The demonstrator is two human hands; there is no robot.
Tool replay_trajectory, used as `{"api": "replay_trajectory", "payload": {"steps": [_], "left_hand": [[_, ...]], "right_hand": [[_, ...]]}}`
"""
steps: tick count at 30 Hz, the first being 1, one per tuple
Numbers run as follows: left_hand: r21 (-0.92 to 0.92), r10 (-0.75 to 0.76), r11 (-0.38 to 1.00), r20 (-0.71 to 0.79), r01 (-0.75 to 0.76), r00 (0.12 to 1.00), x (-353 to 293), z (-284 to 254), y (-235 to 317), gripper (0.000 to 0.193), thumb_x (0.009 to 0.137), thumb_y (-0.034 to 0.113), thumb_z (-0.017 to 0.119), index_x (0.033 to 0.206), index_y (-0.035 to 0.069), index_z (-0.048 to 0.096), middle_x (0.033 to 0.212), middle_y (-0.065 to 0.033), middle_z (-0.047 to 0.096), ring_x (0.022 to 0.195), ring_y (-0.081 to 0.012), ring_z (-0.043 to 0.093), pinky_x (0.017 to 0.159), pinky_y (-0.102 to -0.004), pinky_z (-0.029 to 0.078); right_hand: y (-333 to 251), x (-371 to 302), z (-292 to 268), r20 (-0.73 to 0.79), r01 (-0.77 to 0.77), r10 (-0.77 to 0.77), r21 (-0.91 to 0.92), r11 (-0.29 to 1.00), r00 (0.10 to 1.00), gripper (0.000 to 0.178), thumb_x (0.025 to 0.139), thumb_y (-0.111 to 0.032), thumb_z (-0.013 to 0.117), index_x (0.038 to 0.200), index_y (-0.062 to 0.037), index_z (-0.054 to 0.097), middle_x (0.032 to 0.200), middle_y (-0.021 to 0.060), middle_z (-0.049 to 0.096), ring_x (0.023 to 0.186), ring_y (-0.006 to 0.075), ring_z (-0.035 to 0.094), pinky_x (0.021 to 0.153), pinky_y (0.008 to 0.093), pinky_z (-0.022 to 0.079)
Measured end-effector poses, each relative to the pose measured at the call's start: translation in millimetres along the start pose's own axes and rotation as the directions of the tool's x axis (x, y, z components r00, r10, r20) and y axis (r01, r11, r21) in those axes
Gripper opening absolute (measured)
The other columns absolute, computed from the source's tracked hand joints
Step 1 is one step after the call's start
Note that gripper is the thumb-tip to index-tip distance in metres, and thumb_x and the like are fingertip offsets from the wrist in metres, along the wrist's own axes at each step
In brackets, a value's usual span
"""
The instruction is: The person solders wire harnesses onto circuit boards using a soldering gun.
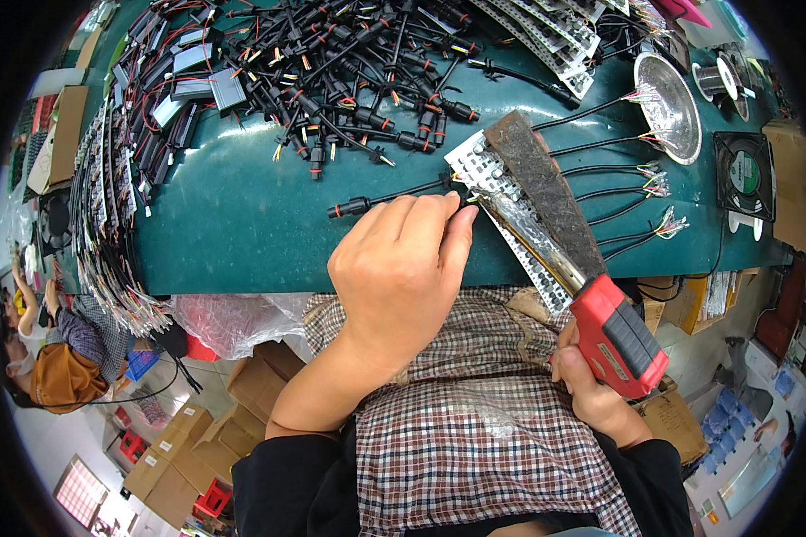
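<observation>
My left hand (401, 261) is closed, with thumb and forefinger pinched at the wire end of a black connector cable (394, 193). The cable's plug, with an orange ring, points left on the table. Under those fingertips runs a white circuit board strip (466, 159), lying slantwise beside a dark, rough bar (542, 183). From below right, my right hand (589, 394) grips a red and black soldering gun (613, 336). The gun's metal barrel reaches over the strip, its tip close to my left fingertips. Whether the tip touches the wires is too small to tell.
A pile of black connector cables (358, 76) covers the back of the green table (233, 224). Wired modules (192, 58) lie left. Several cables with stripped ends extend right of the bar, near a metal dish (676, 112), a wire spool (716, 80) and a fan (745, 176).
</observation>
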State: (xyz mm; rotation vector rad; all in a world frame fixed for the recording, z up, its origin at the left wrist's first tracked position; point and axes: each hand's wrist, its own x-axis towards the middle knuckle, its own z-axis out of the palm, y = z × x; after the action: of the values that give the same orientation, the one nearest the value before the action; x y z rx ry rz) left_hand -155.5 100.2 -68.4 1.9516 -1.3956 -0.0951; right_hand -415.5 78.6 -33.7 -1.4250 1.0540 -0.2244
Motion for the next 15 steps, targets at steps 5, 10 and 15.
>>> {"api": "replay_trajectory", "payload": {"steps": [5, 10, 15], "left_hand": [[0.013, 0.009, 1.0, -0.012, -0.009, 1.0, 0.7, -0.8, -0.8, 0.016, 0.078, 0.009, 0.086, 0.086, 0.004, 0.073, 0.077, -0.004, 0.071, 0.049, -0.0138, 0.056, 0.049, -0.0276, 0.044], [0.009, 0.011, 1.0, -0.001, -0.011, 1.0, 0.7, -1.1, 0.1, 0.016, 0.078, 0.009, 0.086, 0.086, 0.004, 0.073, 0.077, -0.0044, 0.072, 0.05, -0.0141, 0.057, 0.048, -0.0277, 0.045], [0.007, 0.012, 1.0, -0.007, -0.012, 1.0, 0.8, 0.2, -0.5, 0.016, 0.078, 0.009, 0.086, 0.086, 0.004, 0.073, 0.078, -0.0043, 0.072, 0.05, -0.0143, 0.058, 0.048, -0.0276, 0.045]], "right_hand": [[-1.5, -3.1, -2.6, 0.009, -0.027, 0.027, -0.004, 1.0, 1.0, 0.021, 0.094, -0.006, 0.07, 0.114, -0.0006, 0.066, 0.092, 0.0061, 0.066, 0.083, 0.0173, 0.063, 0.074, 0.0329, 0.051], [-4.4, -2.9, -2.7, -0.013, 0.01, -0.009, 0.04, 0.999, 1.0, 0.023, 0.094, -0.006, 0.071, 0.115, -0.0004, 0.066, 0.092, 0.0065, 0.066, 0.083, 0.0176, 0.064, 0.075, 0.0329, 0.051], [0.3, -0.2, -5.8, 0.019, 0.067, -0.065, -0.076, 0.995, 0.998, 0.026, 0.095, -0.007, 0.07, 0.119, -0.0005, 0.066, 0.093, 0.0066, 0.066, 0.083, 0.0182, 0.064, 0.076, 0.0329, 0.051]]}}
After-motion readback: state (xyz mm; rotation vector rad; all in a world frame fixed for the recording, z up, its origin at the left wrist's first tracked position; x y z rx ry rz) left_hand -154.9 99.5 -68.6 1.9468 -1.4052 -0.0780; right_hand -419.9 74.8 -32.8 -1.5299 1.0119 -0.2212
